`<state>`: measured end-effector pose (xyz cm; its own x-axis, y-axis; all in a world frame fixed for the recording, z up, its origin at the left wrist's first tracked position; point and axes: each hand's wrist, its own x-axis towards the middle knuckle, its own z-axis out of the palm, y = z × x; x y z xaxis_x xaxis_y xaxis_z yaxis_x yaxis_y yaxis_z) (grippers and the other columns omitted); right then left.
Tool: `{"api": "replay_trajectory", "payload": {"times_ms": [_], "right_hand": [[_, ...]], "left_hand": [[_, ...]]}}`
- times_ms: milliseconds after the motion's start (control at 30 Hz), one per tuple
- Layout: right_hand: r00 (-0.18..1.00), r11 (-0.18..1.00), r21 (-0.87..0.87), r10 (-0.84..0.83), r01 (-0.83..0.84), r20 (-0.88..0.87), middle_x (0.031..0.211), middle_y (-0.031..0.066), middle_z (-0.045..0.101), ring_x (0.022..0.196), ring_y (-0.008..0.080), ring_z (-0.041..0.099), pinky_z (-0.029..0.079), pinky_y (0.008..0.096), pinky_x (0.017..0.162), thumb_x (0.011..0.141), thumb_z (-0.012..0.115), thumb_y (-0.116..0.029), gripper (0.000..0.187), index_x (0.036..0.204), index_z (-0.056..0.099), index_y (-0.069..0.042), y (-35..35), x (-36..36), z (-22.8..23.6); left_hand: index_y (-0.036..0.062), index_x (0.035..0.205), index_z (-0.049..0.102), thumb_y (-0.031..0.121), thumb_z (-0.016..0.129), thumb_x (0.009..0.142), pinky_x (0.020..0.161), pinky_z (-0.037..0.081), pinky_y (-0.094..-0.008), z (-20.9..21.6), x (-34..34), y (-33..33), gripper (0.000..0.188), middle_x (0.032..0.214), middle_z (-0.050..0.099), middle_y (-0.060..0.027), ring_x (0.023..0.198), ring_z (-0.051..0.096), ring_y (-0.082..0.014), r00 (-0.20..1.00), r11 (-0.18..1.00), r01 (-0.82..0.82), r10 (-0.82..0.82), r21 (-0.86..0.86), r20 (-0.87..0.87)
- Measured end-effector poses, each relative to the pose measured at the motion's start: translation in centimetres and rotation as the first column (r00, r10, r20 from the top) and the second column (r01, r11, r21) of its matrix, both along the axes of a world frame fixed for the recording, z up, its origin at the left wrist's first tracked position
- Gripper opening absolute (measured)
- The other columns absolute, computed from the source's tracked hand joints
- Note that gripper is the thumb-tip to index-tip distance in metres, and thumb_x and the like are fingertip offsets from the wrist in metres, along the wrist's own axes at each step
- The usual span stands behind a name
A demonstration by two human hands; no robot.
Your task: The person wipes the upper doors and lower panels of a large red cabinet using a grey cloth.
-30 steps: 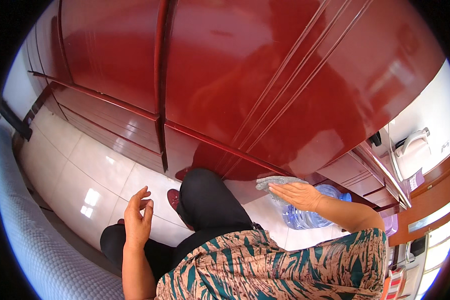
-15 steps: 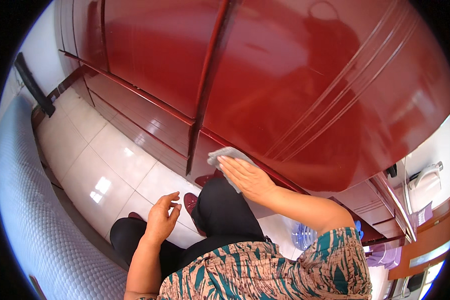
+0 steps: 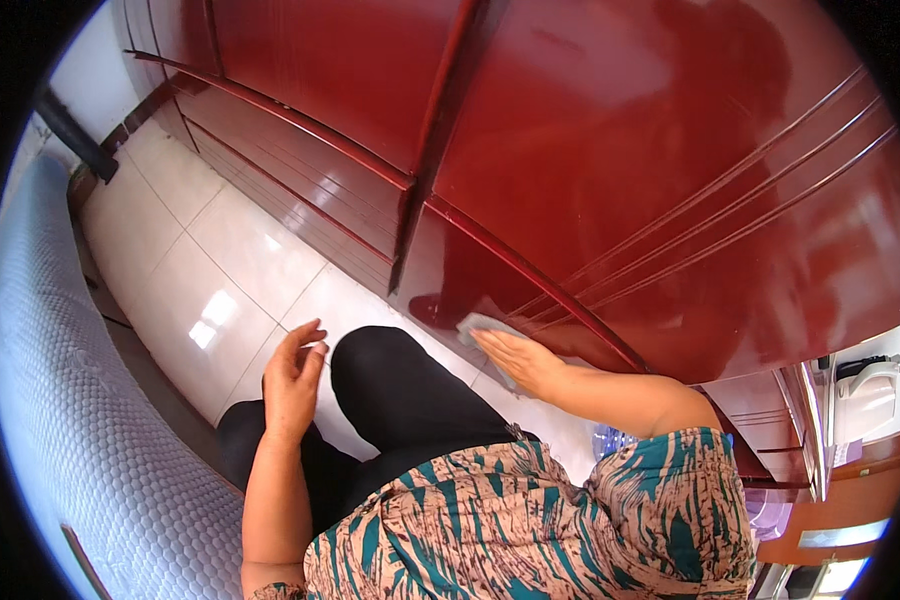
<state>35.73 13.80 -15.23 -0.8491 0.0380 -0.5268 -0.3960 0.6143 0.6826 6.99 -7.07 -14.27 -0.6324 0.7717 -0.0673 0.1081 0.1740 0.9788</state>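
My right hand (image 3: 526,362) lies flat over a grey cloth (image 3: 478,320), its fingers stretched and close together. The cloth is against the low front panel (image 3: 448,268) of a glossy dark red cabinet (image 3: 570,140), below the raised trim strip; part of it is hidden under my palm. Over my lap my left hand (image 3: 293,378) hangs in the air beside my knee, holding nothing. Its fingers are slightly bent and apart.
A bed or mattress with a pale blue quilted cover (image 3: 50,350) runs along the left. Light glossy floor tiles (image 3: 195,270) lie between it and the cabinet. A black post-like object (image 3: 80,140) leans at the far left. Beside my right arm is a clear blue plastic container (image 3: 610,440).
My right hand and the cloth have moved down and a little right, from near the trim strip onto the lower panel. The whole view has shifted; my left hand stays empty over my lap.
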Motion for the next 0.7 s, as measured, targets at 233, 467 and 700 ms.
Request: {"api": "replay_trajectory", "payload": {"times_ms": [233, 467, 700], "right_hand": [[0.973, 0.991, -0.063, -0.106, 0.121, 0.204, 0.158, 0.0069, 0.013, 0.146, 0.0193, 0.007, -0.002, 0.0359, 0.118, 0.096, 0.029, -0.023, 0.056, 0.147, 0.025, -0.001, -1.6, 9.7, -1.8], [0.98, 0.968, -0.168, -0.196, 0.188, -0.031, 0.157, 0.009, 0.018, 0.146, 0.0197, 0.008, -0.003, 0.036, 0.118, 0.095, 0.032, -0.022, 0.054, 0.144, 0.033, 0.0, -0.9, 1.8, -7.8], [0.974, 0.992, -0.074, -0.119, 0.106, -0.195, 0.157, 0.0096, 0.016, 0.146, 0.0248, 0.005, -0.007, 0.0407, 0.117, 0.095, 0.032, -0.023, 0.054, 0.144, 0.034, 0.0, -0.5, -6.6, -11.7]], "left_hand": [[0.0033, 0.126, 0.055, 0.018, 0.054, 0.095, 0.088, 0.045, -0.0292, 1.4, -1.2, -1.6, 0.034, 0.114, 0.063, -0.0088, 0.099, 0.06, -0.0174, 0.985, 0.993, -0.113, 0.109, 0.028, 0.134], [0.0048, 0.126, 0.056, 0.026, 0.055, 0.096, 0.092, 0.046, -0.0319, 3.4, -1.7, -1.1, 0.036, 0.116, 0.062, -0.0089, 0.104, 0.061, -0.0186, 0.984, 0.99, -0.137, 0.134, 0.021, 0.114], [0.0035, 0.126, 0.055, 0.028, 0.057, 0.094, 0.095, 0.045, -0.0331, 4.3, -3.8, -2.4, 0.04, 0.118, 0.062, -0.01, 0.107, 0.06, -0.02, 0.963, 0.977, -0.206, 0.212, -0.055, 0.163]]}}
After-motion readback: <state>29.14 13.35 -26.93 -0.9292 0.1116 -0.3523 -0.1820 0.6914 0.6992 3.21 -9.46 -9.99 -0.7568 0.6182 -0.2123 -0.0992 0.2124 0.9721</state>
